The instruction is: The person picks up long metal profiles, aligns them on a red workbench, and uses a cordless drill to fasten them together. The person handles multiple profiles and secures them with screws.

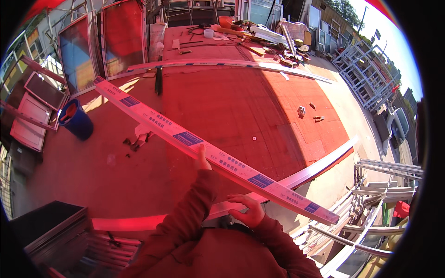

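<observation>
A long window-frame profile [215, 153], wrapped in printed protective film, slants across the view from upper left to lower right. My left hand [203, 160] grips it near its middle, with the thumb up on the near side; the other fingers are hidden beneath. Below the profile, my right hand [248, 210] holds nothing, its fingers spread. That hand is closest to a second pale profile [313, 168], which lies along the near edge of the red-covered worktable [236, 100]. A third film-wrapped profile [208, 63] lies across the table's far part.
Pliers [318, 119] and small metal parts [301, 111] lie on the table's right. Tools and offcuts crowd its far end, near an orange bucket [226, 22]. A blue bin [77, 120] stands left by framed panels [123, 38]. Frames and profiles [368, 229] are stacked lower right.
</observation>
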Action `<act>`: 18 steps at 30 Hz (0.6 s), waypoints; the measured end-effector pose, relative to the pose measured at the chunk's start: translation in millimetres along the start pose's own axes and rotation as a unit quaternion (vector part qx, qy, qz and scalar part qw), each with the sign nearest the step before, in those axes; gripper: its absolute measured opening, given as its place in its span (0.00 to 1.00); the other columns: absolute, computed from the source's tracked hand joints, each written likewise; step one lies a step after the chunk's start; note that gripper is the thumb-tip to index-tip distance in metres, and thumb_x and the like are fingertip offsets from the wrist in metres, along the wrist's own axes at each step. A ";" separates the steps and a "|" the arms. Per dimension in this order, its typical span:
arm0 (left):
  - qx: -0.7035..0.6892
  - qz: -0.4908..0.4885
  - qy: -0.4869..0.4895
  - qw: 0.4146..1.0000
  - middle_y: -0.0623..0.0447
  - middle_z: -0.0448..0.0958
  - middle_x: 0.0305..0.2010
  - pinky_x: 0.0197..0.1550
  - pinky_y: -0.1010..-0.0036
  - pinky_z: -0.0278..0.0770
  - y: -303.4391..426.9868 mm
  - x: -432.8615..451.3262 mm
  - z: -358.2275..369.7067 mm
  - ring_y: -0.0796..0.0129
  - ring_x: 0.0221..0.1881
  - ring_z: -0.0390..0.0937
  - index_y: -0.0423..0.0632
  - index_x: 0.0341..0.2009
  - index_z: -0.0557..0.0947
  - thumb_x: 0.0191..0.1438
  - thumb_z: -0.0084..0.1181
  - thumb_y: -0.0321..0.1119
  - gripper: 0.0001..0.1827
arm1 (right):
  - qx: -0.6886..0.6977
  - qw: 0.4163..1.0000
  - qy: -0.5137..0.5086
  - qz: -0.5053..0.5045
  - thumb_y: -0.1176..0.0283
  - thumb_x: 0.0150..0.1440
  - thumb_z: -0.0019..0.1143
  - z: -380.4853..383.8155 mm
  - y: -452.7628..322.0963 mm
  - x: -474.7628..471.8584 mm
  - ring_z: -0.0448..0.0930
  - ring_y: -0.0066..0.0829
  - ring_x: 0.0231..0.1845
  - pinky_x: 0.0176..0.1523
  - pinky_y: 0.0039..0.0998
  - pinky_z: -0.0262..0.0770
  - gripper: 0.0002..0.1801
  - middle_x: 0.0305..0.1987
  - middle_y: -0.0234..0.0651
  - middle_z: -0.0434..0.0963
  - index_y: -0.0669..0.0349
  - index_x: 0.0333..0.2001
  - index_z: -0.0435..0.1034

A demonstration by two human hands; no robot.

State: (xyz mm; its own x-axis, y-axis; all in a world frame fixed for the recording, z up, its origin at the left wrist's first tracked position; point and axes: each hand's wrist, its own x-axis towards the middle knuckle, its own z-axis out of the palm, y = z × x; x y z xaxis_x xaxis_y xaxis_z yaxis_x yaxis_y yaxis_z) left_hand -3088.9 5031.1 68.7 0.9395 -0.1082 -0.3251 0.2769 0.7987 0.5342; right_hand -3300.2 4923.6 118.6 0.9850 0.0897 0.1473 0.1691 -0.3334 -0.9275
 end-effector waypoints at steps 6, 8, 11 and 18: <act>-0.010 -0.070 0.010 0.997 0.53 0.75 0.41 0.48 0.66 0.74 -5.0 66.0 -10.7 0.64 0.44 0.74 0.49 0.53 0.73 0.56 0.57 0.62 0.32 | -0.417 0.870 0.182 0.192 0.63 0.37 0.76 -89.9 -7.9 -105.2 0.78 0.47 0.56 0.58 0.44 0.73 0.42 0.52 0.47 0.79 0.64 0.57 0.69; 0.018 -0.070 -0.002 0.997 0.54 0.76 0.44 0.45 0.68 0.76 -10.3 91.7 -7.4 0.66 0.43 0.75 0.46 0.54 0.74 0.57 0.59 0.59 0.33 | -0.298 0.873 0.111 0.370 0.60 0.38 0.76 -105.6 2.9 -149.4 0.81 0.46 0.52 0.56 0.41 0.76 0.43 0.49 0.48 0.80 0.66 0.57 0.69; 0.060 -0.091 -0.014 0.994 0.54 0.77 0.44 0.42 0.69 0.78 -32.2 136.2 -1.0 0.66 0.41 0.77 0.44 0.53 0.76 0.55 0.61 0.58 0.33 | -0.143 0.860 0.059 0.485 0.54 0.38 0.76 -109.7 36.9 -217.1 0.84 0.41 0.48 0.54 0.35 0.78 0.40 0.45 0.48 0.82 0.67 0.52 0.73; 0.176 -0.125 -0.024 0.976 0.53 0.81 0.37 0.38 0.69 0.79 -146.8 174.1 20.3 0.65 0.34 0.79 0.42 0.46 0.81 0.49 0.69 0.56 0.31 | -0.204 0.841 0.140 0.481 0.51 0.43 0.66 -77.2 109.2 -300.6 0.82 0.45 0.49 0.49 0.42 0.78 0.43 0.44 0.58 0.80 0.68 0.57 0.68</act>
State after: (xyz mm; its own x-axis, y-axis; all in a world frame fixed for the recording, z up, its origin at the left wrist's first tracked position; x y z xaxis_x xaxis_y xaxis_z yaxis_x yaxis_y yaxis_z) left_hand -2961.9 4882.9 -50.5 0.8399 -0.3071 -0.4475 0.5426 0.4922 0.6807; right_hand -3575.2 4787.8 -0.4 0.6331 -0.6108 -0.4754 -0.7689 -0.4254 -0.4773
